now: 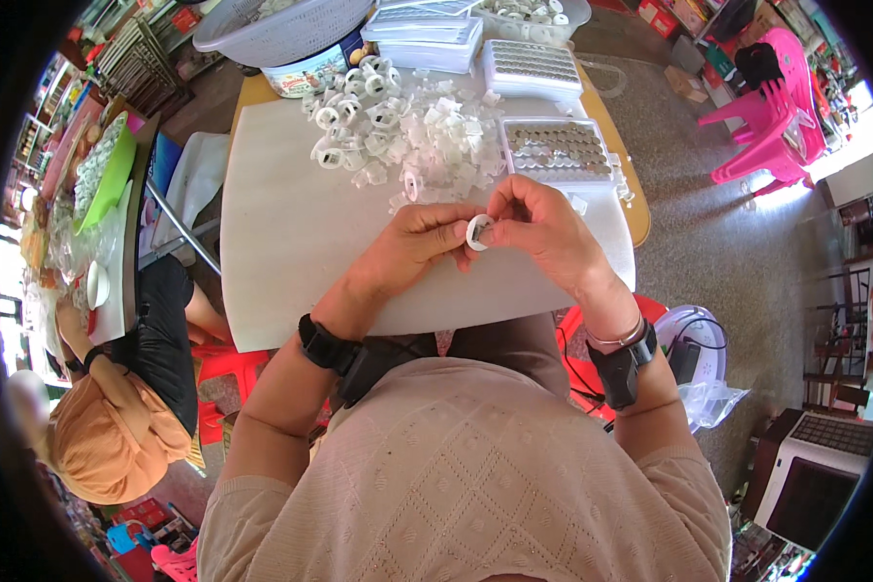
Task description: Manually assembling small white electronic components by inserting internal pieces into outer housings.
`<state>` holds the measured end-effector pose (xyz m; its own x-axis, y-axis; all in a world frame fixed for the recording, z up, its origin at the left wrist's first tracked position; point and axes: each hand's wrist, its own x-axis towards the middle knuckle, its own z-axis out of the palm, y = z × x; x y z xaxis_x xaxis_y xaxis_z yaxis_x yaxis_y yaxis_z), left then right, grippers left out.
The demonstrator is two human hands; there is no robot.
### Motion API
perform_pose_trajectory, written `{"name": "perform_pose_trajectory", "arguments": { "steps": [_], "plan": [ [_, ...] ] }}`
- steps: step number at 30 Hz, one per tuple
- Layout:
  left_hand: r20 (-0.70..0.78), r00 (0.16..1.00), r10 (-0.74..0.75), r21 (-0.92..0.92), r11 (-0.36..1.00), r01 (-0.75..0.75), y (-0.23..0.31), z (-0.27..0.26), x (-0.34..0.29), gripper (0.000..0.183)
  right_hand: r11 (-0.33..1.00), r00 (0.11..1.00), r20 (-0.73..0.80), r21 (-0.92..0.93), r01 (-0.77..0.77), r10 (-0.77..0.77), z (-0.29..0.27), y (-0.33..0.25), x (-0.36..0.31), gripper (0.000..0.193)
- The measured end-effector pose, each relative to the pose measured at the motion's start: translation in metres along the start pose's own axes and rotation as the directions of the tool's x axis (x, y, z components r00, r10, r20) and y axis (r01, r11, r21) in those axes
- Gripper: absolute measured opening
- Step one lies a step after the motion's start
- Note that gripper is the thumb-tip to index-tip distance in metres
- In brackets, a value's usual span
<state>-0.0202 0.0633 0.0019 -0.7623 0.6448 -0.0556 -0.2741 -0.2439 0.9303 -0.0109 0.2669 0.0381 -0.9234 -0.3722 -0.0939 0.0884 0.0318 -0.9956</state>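
Above the near half of the white table (291, 281), my two hands meet at a small round white plastic piece (474, 233) with a dark spot inside. My left hand (403, 247) is closed, pinching its left side between thumb and fingers. From the right, my right hand (545, 233) is closed too, thumb and fingertips pressed on the same piece. Anything smaller between those fingertips is hidden. Just beyond lies a heap of clear and white small plastic parts (436, 136). A clear tray of silver button cells (558, 150) sits beyond my right hand.
Behind that tray are stacked filled trays (532, 70) and clear boxes (425, 48). A grey basket (272, 34) rests on a tub (310, 73) at the far left. Another person (116, 427) sits at my left by a green basin (107, 175). Pink chairs (781, 107) stand right.
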Motion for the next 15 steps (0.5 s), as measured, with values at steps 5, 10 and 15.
{"name": "perform_pose_trajectory", "arguments": {
  "steps": [5,10,15],
  "plan": [
    [-0.082,0.996,-0.031,0.108,0.993,0.039,0.004,0.002,-0.002,0.032,1.000,1.000,-0.008,0.009,-0.003,0.003,0.000,0.000,-0.003,0.020],
    [-0.086,0.996,0.008,-0.088,0.996,-0.016,0.001,-0.004,-0.005,0.032,0.931,0.916,-0.298,-0.324,0.169,-0.269,-0.031,-0.003,-0.008,0.009],
    [-0.049,0.998,0.050,-0.145,0.988,-0.057,-0.001,-0.004,-0.002,0.032,0.545,0.662,-0.429,-0.838,-0.038,-0.614,-0.084,0.012,-0.009,0.008]
  ]
}}
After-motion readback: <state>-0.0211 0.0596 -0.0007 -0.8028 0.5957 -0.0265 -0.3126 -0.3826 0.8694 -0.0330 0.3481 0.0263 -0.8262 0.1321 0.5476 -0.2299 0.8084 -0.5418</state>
